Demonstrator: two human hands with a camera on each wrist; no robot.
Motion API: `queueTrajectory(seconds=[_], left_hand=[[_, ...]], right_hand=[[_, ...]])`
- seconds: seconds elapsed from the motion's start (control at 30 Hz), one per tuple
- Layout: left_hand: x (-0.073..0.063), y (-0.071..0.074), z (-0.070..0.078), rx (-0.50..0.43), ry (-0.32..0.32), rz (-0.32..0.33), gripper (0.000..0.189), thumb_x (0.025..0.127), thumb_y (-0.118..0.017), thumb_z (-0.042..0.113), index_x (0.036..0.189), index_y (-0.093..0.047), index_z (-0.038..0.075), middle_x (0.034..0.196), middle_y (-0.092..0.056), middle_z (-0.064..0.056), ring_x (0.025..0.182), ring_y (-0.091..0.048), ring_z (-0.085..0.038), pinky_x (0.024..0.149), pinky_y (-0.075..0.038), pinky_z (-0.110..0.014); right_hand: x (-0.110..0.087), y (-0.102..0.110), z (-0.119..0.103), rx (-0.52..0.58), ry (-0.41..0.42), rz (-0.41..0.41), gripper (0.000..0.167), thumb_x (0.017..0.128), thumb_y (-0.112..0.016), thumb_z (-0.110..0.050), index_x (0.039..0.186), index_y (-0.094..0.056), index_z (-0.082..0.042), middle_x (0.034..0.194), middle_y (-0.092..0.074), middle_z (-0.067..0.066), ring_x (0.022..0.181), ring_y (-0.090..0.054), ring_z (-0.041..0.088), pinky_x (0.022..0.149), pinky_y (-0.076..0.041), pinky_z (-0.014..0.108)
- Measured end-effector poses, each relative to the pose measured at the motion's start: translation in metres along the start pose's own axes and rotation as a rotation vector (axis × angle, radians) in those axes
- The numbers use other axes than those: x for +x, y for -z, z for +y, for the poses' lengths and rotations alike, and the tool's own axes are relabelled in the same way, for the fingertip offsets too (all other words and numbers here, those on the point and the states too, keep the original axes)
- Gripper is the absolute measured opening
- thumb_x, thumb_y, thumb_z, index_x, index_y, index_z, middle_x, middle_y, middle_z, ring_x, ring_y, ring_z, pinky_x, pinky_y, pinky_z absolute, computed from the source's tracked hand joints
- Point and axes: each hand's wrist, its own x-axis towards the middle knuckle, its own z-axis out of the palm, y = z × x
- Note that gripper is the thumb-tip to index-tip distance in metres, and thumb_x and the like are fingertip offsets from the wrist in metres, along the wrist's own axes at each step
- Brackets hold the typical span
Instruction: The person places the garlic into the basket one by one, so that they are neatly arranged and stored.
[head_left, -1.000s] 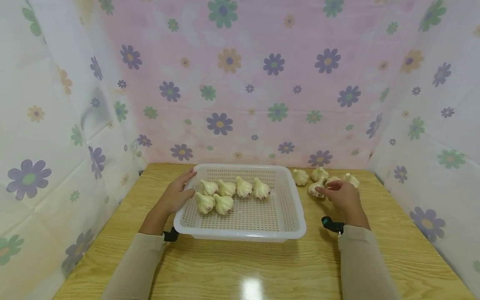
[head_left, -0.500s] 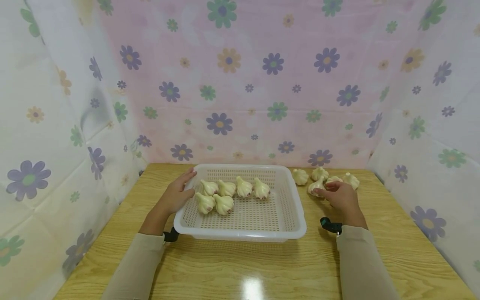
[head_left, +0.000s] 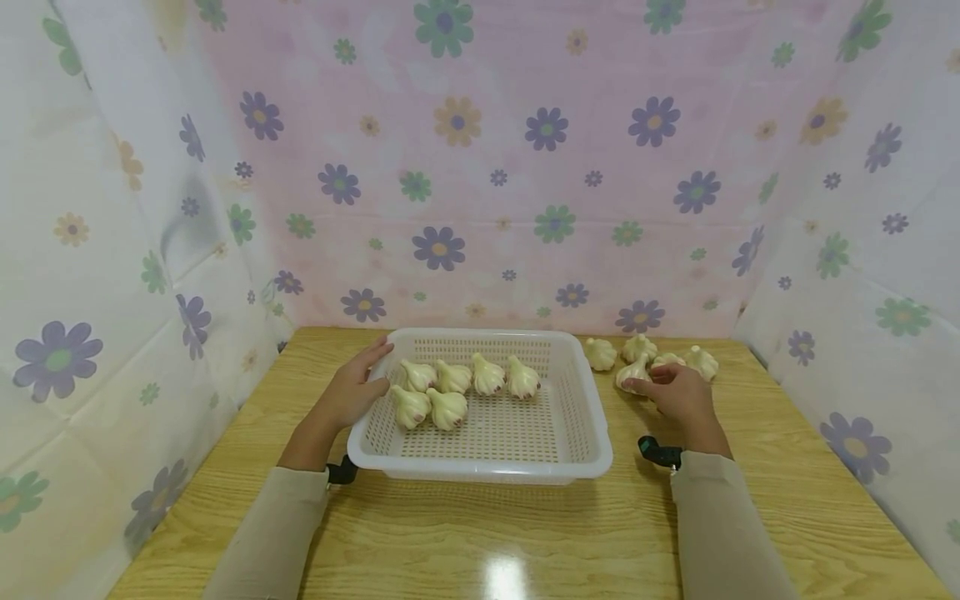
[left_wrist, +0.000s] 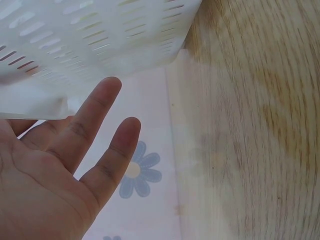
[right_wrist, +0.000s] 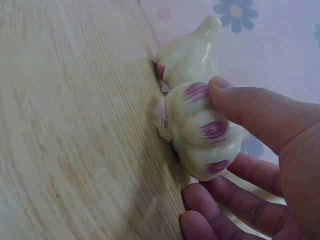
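In the head view, a white plastic basket (head_left: 480, 471) with slotted walls holds several garlic bulbs (head_left: 447, 409), grouped toward its left and back. My left hand (head_left: 351, 393) holds the basket's left rim, thumb over the top. The left wrist view shows two fingers of the left hand (left_wrist: 60, 170) stretched out beneath the rim; its thumb is hidden there. To the right of the basket, my right hand (head_left: 684, 396) pinches a garlic bulb (head_left: 633, 377). In the right wrist view, the thumb presses this purple-streaked bulb (right_wrist: 200, 132) from above, fingers below it, and another bulb (right_wrist: 187, 55) sits behind.
Several more garlic bulbs (head_left: 600, 354) lie on the wooden table (head_left: 420, 542) near its back right. Flower-patterned cloth (head_left: 487, 167) hangs behind the table and along both sides. A dark camera mount (head_left: 660, 452) sits at the right wrist.
My right hand has shifted slightly left at the garlic bulbs, its thumb staying on the front one. The left hand, the basket and the bulbs in it have stayed put.
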Motion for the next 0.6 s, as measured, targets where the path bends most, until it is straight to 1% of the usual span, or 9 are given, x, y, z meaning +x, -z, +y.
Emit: queueTrajectory(seconds=[0.1, 0.2, 0.4, 0.6], left_hand=[[0.0002, -0.0004, -0.0006, 0.002, 0.000, 0.000, 0.070, 0.095, -0.053, 0.015, 0.163, -0.034, 0.011, 0.174, -0.015, 0.004, 0.148, -0.039, -0.046, 0.096, -0.058, -0.050], [0.0006, -0.0008, -0.0025, 0.001, 0.000, 0.003, 0.070, 0.095, -0.053, 0.015, 0.163, -0.034, 0.012, 0.174, -0.015, 0.003, 0.147, -0.040, -0.046, 0.096, -0.058, -0.050], [0.0016, -0.0015, -0.0065, -0.012, -0.004, -0.002, 0.070, 0.096, -0.053, 0.015, 0.163, -0.034, 0.012, 0.174, -0.015, 0.003, 0.146, -0.042, -0.047, 0.092, -0.060, -0.047], [0.0020, -0.0010, -0.0048, 0.008, -0.006, 0.003, 0.070, 0.096, -0.053, 0.016, 0.163, -0.034, 0.012, 0.174, -0.015, 0.003, 0.146, -0.042, -0.046, 0.093, -0.060, -0.048]], right_hand=[[-0.0013, 0.0000, -0.0011, 0.016, 0.000, -0.006, 0.092, 0.084, -0.073, -0.067, 0.144, -0.053, 0.000, 0.146, -0.053, 0.027, 0.120, -0.059, 0.042, 0.093, -0.055, 0.051], [-0.0021, -0.0004, -0.0020, 0.016, 0.006, -0.005, 0.092, 0.085, -0.072, -0.067, 0.144, -0.053, 0.001, 0.146, -0.052, 0.027, 0.123, -0.057, 0.043, 0.095, -0.054, 0.052], [-0.0024, 0.0001, -0.0015, 0.009, 0.008, 0.001, 0.091, 0.085, -0.072, -0.067, 0.143, -0.054, 0.001, 0.144, -0.054, 0.027, 0.121, -0.058, 0.043, 0.094, -0.055, 0.052], [-0.0001, 0.0015, 0.0004, 0.033, 0.037, 0.027, 0.087, 0.085, -0.073, -0.065, 0.140, -0.056, 0.001, 0.138, -0.056, 0.026, 0.118, -0.059, 0.041, 0.093, -0.055, 0.051]])
